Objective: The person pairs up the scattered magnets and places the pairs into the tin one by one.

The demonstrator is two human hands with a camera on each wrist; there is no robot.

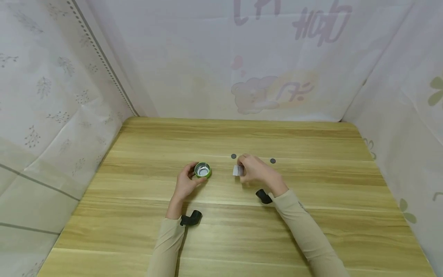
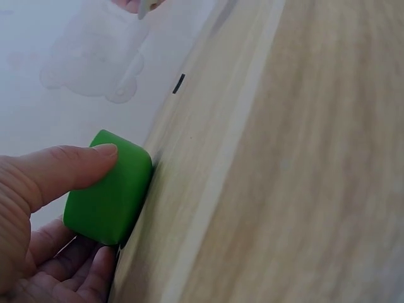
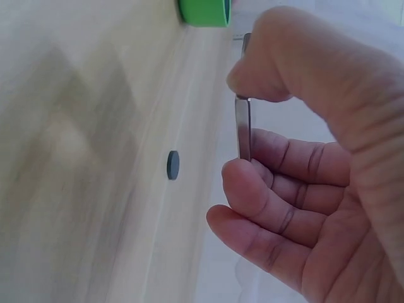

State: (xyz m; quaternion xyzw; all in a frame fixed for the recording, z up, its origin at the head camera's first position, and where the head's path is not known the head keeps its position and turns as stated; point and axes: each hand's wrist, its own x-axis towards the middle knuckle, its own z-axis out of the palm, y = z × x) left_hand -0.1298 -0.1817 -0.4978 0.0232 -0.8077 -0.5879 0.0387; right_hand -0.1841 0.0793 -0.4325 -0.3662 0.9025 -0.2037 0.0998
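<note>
My left hand holds a small round green container, thumb on one side and fingers on the other. The container stands on the table with its silvery inside facing up; its smooth green wall fills the left wrist view's middle left. To the right, my right hand pinches a thin, flat silvery metal piece, held above the table. From the head it looks like two small plates side by side, partly covered by the fingers. A dark disc lies just beyond that hand.
Another dark disc lies on the wooden table, right of my right hand. Black wrist-worn pieces jut inward from both forearms. Printed white cloth hangs behind the table and at both sides.
</note>
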